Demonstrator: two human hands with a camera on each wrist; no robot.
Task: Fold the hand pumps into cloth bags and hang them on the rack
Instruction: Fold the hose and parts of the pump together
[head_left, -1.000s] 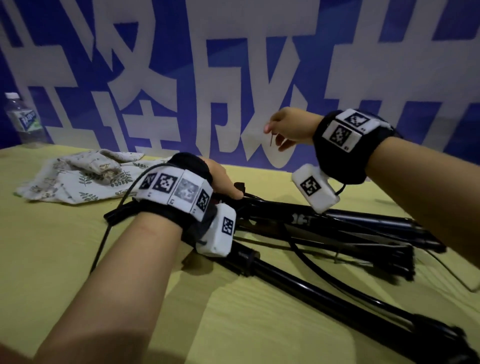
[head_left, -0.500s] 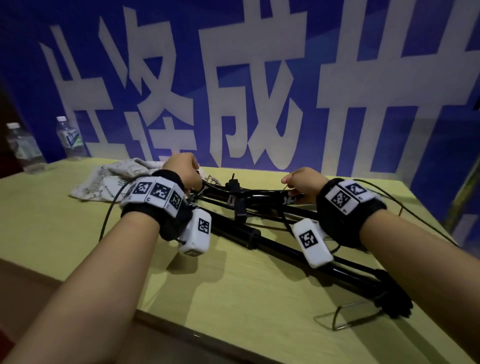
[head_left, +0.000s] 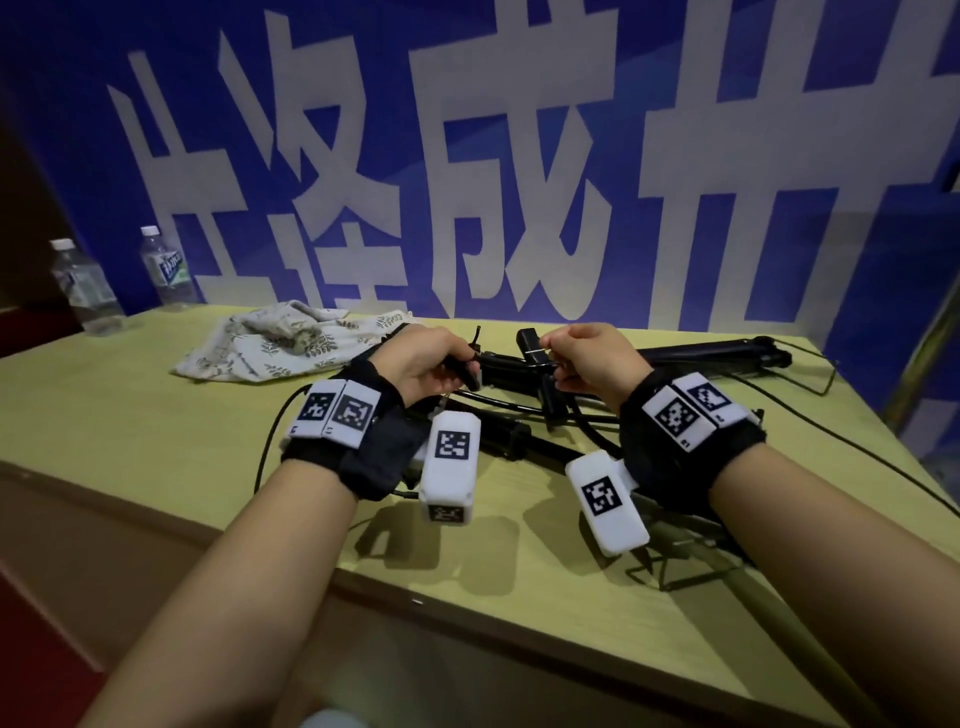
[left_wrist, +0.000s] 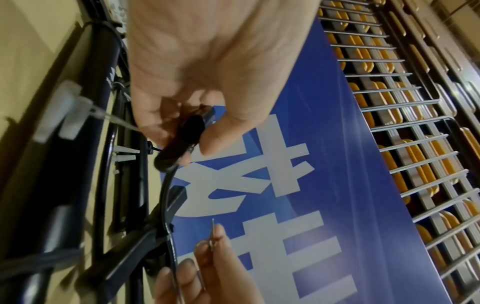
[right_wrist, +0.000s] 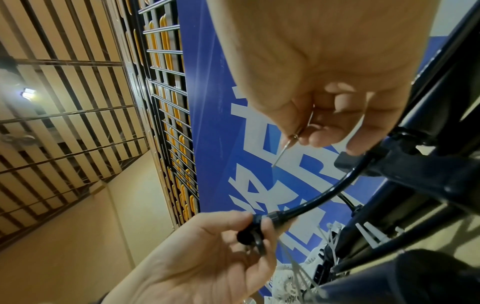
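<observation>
The left hand (head_left: 428, 364) is raised a little above the tabletop (head_left: 130, 426), its thumb and fingers pinched around the black connector (left_wrist: 182, 142) at the end of a thin black hose (right_wrist: 324, 195). The left wrist view shows the connector held between thumb and fingertips, with the hose curving away from it toward the pumps. Facing it, a short way to the right, the right hand (head_left: 592, 358) pinches a thin metal needle (right_wrist: 283, 150) between thumb and forefinger; the other fingers are curled in. The needle's free tip points toward the left hand, and the tip and the connector are apart, not touching. Both wrists wear black bands carrying white blocks with square black-and-white markers.

Directly beneath and beyond the hands lie the black hand pumps (head_left: 701, 353), long tubes lying flat on the yellow-green tabletop, partly crossing one another, with thin wire foot loops at their far right and near right ends. How many pumps there are cannot be told for certain. White plastic nozzles are clipped along one tube in the wrist views.

Farther left, toward the back of the tabletop, a crumpled cloth bag (head_left: 291, 343), pale with a leaf print, lies in a heap near the left hand. Two clear water bottles (head_left: 166, 270) stand at the far left corner. Behind everything rises a blue banner (head_left: 519, 156) with large white characters.
</observation>
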